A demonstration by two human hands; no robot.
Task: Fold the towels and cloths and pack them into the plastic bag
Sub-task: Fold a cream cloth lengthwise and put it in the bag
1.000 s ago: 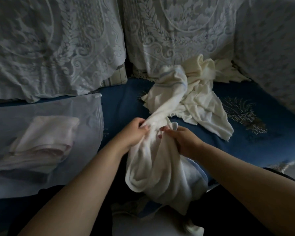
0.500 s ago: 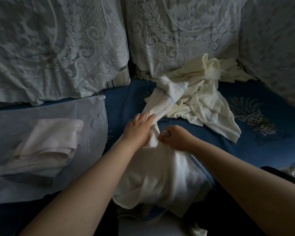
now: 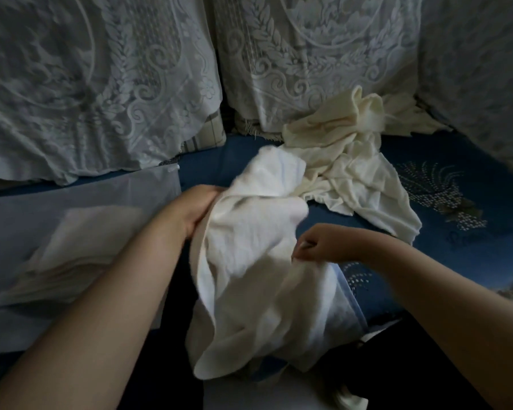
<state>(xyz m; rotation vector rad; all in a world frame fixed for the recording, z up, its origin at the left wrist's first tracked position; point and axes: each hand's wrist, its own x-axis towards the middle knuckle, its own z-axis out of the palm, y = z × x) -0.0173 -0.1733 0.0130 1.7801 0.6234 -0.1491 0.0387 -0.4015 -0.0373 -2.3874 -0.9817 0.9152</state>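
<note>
Lace-draped cushions back a blue sofa seat. Both hands work a white towel (image 3: 258, 261) at centre frame — the left hand (image 3: 194, 208) grips its upper edge, the right hand (image 3: 323, 244) pinches an edge lower right. Best to draw those edges apart and find corners before folding. At left, the plastic bag (image 3: 80, 202) holds folded cloth; unfolded cloths (image 3: 347, 161) wait upper right.

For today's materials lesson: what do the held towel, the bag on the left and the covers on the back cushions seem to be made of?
Towel: soft matte woven cloth, probably cotton; it drapes in limp folds.
Bag: thin frosted plastic; folded cloths show dimly through it.
Cushion covers: white lace, likely synthetic; openwork leaf and scroll patterns.
</note>
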